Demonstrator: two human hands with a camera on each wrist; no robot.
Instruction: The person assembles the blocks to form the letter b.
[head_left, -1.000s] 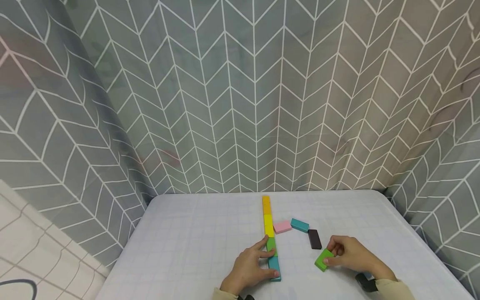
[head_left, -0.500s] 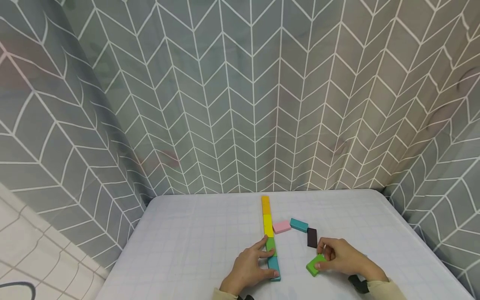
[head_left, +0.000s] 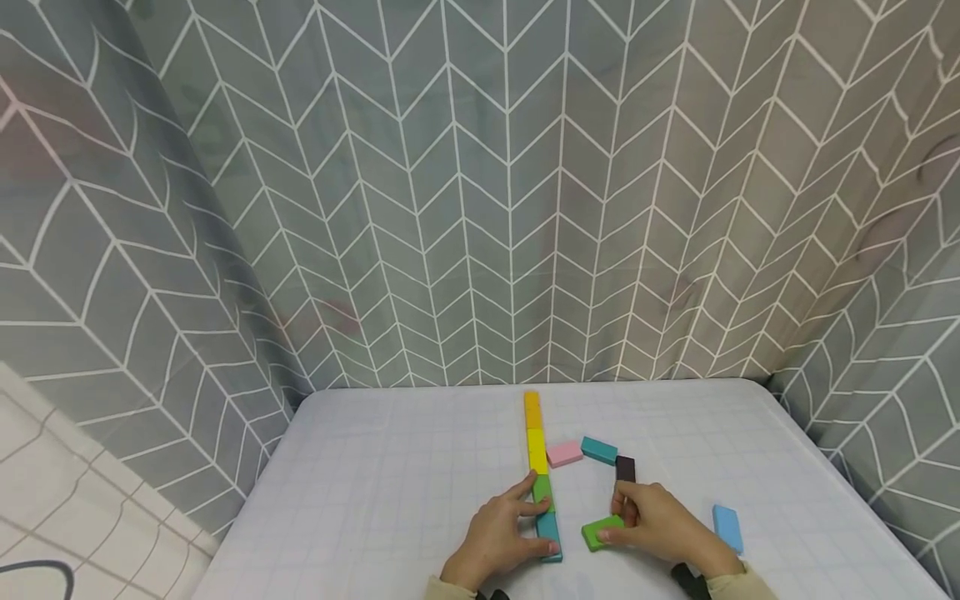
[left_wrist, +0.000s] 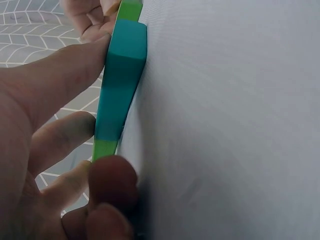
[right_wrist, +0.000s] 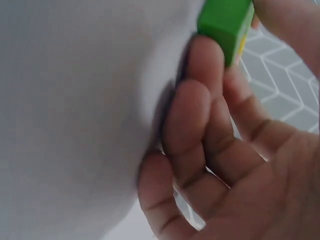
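In the head view, a straight row runs away from me: teal block (head_left: pixel 546 525), green block (head_left: pixel 539 487), yellow block (head_left: pixel 537 450) and orange block (head_left: pixel 532 410). My left hand (head_left: pixel 495 535) rests on the row's near end, thumb on the teal block (left_wrist: pixel 117 95) and fingers spread to the green one. Between thumb and fingers my right hand (head_left: pixel 663 523) pinches another green block (head_left: pixel 598 532), low over the table and right of the row. The right wrist view shows one end of this green block (right_wrist: pixel 222 22); the hand covers the rest.
A pink block (head_left: pixel 565 454), a second teal block (head_left: pixel 599 451) and a black block (head_left: pixel 626 468) curve off to the right of the row. My right hand partly hides the black one. A light blue block (head_left: pixel 727 528) lies at the right on the white table (head_left: pixel 360 483).
My right hand has moved left with the green block, toward the row, and the block has turned. The black block has shifted slightly and the light blue block is uncovered. My left hand stays put.
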